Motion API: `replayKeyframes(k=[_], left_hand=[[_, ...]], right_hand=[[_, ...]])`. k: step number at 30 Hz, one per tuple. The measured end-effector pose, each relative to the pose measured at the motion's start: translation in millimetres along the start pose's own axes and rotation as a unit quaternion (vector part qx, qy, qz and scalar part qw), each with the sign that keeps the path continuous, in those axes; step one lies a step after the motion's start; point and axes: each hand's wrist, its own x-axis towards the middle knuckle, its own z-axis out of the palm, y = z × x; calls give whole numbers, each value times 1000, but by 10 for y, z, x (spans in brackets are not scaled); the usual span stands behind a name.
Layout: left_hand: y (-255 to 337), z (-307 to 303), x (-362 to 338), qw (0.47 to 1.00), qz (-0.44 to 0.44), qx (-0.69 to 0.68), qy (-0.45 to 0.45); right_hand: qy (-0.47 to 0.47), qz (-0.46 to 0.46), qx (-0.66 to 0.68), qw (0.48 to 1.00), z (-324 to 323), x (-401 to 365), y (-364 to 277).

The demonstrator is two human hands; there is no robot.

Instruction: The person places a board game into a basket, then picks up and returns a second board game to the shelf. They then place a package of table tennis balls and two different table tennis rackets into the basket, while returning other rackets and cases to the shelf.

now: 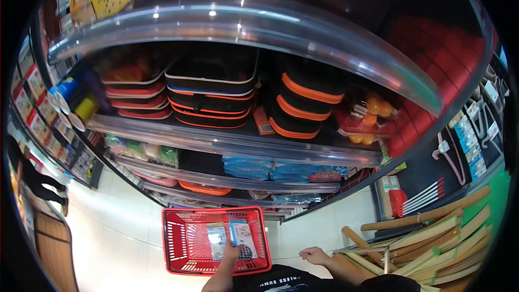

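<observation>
My left hand (232, 251) is over a red plastic shopping basket (168, 243), its fingers closed at the lower left edge of a flat blue-and-white package (242, 233) with a black-and-white checked patch. Beside it, a second pale flat package (217, 241) lies in the basket. My right hand (313, 255) hangs apart to the right of the basket, fingers loosely curled, with nothing seen in it.
Ahead, a curved shelf unit holds black cases with orange zips (305, 109), red-trimmed cases (138, 103) and blue packs (270, 167). Rolled mats (427, 211) and long wooden pieces (454, 249) stand at right. A person's legs (40, 184) show at far left.
</observation>
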Motion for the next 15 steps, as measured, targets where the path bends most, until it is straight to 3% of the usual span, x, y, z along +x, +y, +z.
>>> replayKeyframes(k=[1, 2, 4, 6, 8, 10, 11, 15], left_hand=[[-389, -49, 265, 1000, 16, 21, -7], [-169, -164, 112, 999, 22, 30, 2], [510, -266, -463, 996, -46, -66, -35], [646, -371, -629, 992, -33, -107, -56], [1061, -438, -1049, 959, -13, -253, -131], [1396, -476, -1390, 953, -6, -262, -152], [1494, -483, -1509, 955, -3, -252, -155], [1793, -472, -1976, 931, 106, -287, -198]], right_hand=[[1, -12, -15, 1000, 12, 94, -204], [2, -25, -30, 999, 8, 195, -430], [-11, -64, -53, 997, -6, 303, -929], [-18, -100, -76, 992, 99, 360, -1287], [-28, -135, 119, 983, 256, 393, -1568], [-96, -102, 132, 981, 148, 87, -2261], [-43, -183, 153, 970, 280, 135, -2240], [40, -264, 211, 940, 390, -16, -2507]])
